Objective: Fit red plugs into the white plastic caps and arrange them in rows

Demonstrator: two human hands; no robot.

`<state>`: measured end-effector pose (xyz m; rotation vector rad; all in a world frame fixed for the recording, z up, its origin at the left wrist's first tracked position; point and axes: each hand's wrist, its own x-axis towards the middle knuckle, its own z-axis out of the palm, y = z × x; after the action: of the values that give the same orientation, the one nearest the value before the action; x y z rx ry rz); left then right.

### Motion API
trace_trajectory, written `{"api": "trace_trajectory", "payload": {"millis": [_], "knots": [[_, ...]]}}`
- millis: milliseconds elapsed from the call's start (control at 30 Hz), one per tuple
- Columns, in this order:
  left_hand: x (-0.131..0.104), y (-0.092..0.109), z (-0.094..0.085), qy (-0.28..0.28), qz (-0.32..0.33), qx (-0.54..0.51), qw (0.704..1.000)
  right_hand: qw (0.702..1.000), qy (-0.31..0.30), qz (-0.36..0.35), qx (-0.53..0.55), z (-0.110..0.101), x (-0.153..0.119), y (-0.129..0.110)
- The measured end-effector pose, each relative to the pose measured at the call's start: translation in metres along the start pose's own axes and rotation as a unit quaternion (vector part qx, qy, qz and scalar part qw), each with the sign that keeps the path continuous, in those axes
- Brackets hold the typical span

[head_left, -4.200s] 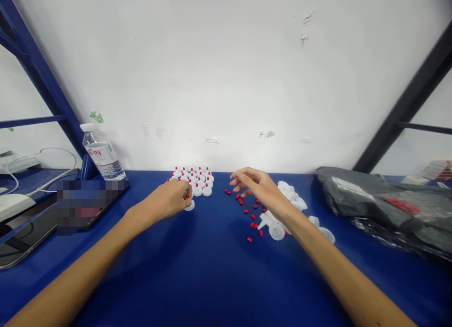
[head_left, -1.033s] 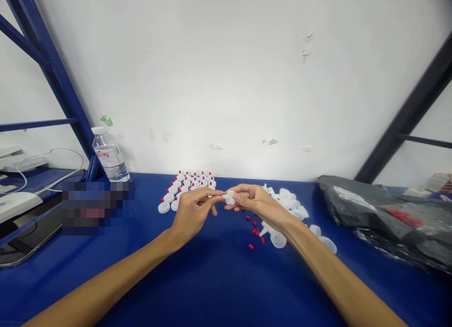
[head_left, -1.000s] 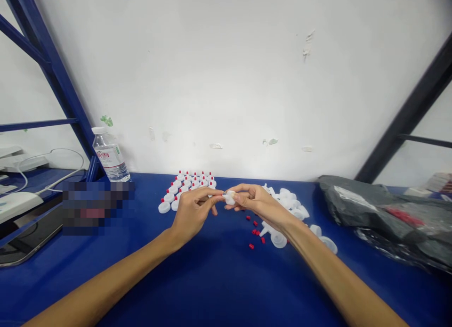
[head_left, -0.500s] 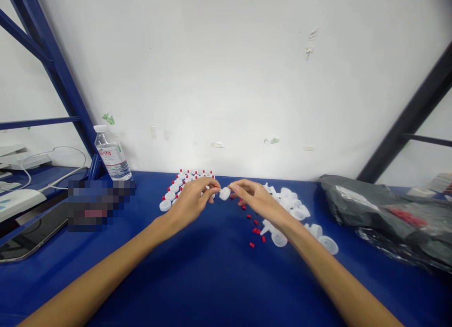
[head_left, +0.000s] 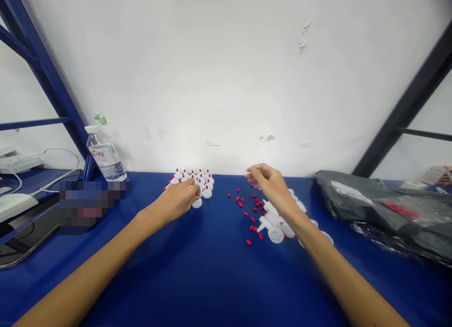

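Note:
My left hand [head_left: 180,196] is closed at the near edge of the rows of white caps with red tips [head_left: 207,192], its fingers round the top of a white cap [head_left: 197,203] that sits at the blue table surface. My right hand [head_left: 266,177] hovers over the far end of the loose white nozzle caps [head_left: 276,233], fingers apart and nothing visible between them. Small red tips [head_left: 249,242] lie scattered between the rows and the white pile. My right forearm hides part of that pile.
A water bottle [head_left: 107,158] stands at the back left, near a blurred patch and a dark phone [head_left: 28,240]. White cables and a power strip [head_left: 17,207] are at far left. A grey plastic bag [head_left: 374,209] lies on the right, below a dark post [head_left: 399,105].
My hands have parted. My left hand has moved left and down to the rows with the white cap, while my right hand has let go and shifted right, over the loose caps.

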<state>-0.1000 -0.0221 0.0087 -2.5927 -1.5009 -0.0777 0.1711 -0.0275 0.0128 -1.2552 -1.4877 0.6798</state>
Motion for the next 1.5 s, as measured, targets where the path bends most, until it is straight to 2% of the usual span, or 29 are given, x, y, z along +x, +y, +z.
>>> {"api": "trace_trajectory", "payload": {"millis": [67, 133, 200, 267, 400, 500, 633, 733, 833, 1000, 1267, 1367, 1500], "knots": [[-0.001, 0.002, 0.000, 0.004, -0.008, 0.002, 1.000, 0.993, 0.019, -0.045, -0.104, -0.005, 0.000, 0.000], [-0.002, 0.004, 0.000, 0.011, -0.014, 0.009, 1.000, 0.968, 0.019, -0.084, -0.235, -0.011, 0.001, 0.000], [-0.003, 0.008, 0.000, 0.028, -0.012, 0.020, 0.999, 0.933, -0.007, -0.094, -0.348, -0.019, 0.003, 0.002], [-0.004, 0.014, 0.002, 0.061, -0.003, 0.019, 0.998, 0.905, -0.043, -0.078, -0.416, -0.028, 0.006, 0.006], [-0.003, 0.034, 0.015, 0.115, 0.035, -0.052, 0.991, 0.880, -0.113, -0.016, -0.461, -0.042, 0.012, 0.015], [0.001, 0.052, 0.031, 0.104, 0.056, -0.093, 0.989, 0.877, -0.136, 0.015, -0.460, -0.048, 0.012, 0.016], [0.019, 0.068, 0.048, 0.080, 0.030, -0.055, 0.995, 0.859, -0.151, 0.036, -0.488, -0.046, 0.008, 0.010], [0.035, 0.074, 0.053, 0.064, 0.002, -0.024, 0.998, 0.835, -0.151, 0.051, -0.526, -0.041, 0.004, 0.007], [0.043, 0.075, 0.052, 0.057, 0.001, -0.021, 0.998, 0.821, -0.157, 0.050, -0.546, -0.037, 0.002, 0.007], [0.036, 0.074, 0.049, 0.064, 0.012, -0.015, 0.998, 0.817, -0.169, 0.053, -0.549, -0.033, 0.001, 0.010], [0.031, 0.067, 0.054, 0.068, -0.024, -0.033, 0.997, 0.835, -0.166, 0.045, -0.523, -0.031, 0.001, 0.016], [0.032, 0.063, 0.056, 0.069, -0.029, -0.040, 0.996, 0.845, -0.154, 0.032, -0.511, -0.032, 0.003, 0.018], [0.030, 0.063, 0.056, 0.071, -0.024, -0.030, 0.997, 0.872, -0.131, -0.020, -0.472, -0.033, 0.005, 0.018]]}}
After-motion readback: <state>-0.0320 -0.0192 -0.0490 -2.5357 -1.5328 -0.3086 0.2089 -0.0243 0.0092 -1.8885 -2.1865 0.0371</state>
